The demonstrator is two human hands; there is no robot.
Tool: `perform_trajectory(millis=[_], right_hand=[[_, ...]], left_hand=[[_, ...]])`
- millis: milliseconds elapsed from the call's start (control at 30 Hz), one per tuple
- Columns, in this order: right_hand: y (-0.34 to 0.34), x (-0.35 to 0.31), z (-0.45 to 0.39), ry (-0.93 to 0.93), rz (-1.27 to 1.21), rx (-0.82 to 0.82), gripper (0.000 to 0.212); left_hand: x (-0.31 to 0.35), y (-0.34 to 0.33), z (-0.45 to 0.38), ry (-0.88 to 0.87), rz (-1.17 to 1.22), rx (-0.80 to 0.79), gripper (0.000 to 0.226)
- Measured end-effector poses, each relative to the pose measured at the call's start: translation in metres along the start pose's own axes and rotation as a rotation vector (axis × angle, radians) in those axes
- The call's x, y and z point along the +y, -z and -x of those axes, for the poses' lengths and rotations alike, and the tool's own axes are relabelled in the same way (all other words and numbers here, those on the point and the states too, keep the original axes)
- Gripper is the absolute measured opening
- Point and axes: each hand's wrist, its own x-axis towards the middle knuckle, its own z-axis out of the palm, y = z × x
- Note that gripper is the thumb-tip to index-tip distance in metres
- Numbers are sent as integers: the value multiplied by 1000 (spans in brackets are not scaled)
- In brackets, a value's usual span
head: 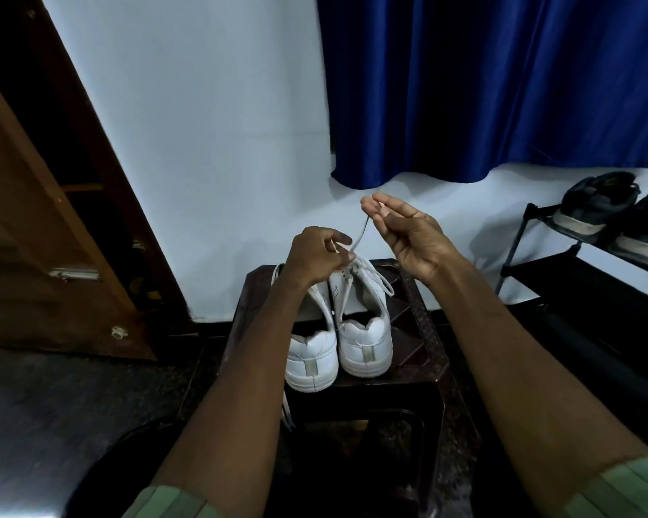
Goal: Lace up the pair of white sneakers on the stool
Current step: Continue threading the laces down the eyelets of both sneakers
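Two white sneakers [339, 342] sit side by side on a dark stool [423, 353], heels toward the person and toes toward the wall. A white lace [360, 233] rises from the front of the right-hand shoe, stretched taut between both hands. The left hand [317, 254] hovers just over the shoes' tongues, its fingers [339, 239] curled and pinching the lower part of the lace. The right hand [408, 231] is raised higher and to the right, palm turned toward the person, with thumb and fingertips pressed together on the lace's upper end. A loose loop of lace lies over the right shoe's outer side, and another strand [287, 409] hangs down past the stool's front edge below the left shoe. Green sleeves [173, 504] show at the upper arms. Behind the stool stands a pale wall [203, 125], with a blue curtain [502, 84] hanging to the right. A brown wooden door [45, 237] leans open on the left. Off to the right, a black shoe rack [562, 271] carries a pair of dark shoes [614, 214].
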Motion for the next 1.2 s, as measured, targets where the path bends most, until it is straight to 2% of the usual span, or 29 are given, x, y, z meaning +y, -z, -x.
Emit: perform_trajectory(millis=[100,233,433,600,733,1033,1200], right_hand=[[2,5,-1,-11,175,6,35],[0,14,1,-11,332,7,34],[-3,18,2,-18,398,-7,37],[-5,25,3,116,679,61,13],[-9,31,3,237,776,181,7],[-18,33,6,197,613,250,4],[-22,36,7,211,592,266,4]], left_hand=[[-1,2,0,39,116,7,32],[4,0,2,26,277,116,9],[4,1,-1,-90,176,223,8],[12,4,3,-169,159,260,11],[14,2,3,-190,106,291,10],[19,6,7,-129,354,243,12],[18,5,5,-122,353,254,11]])
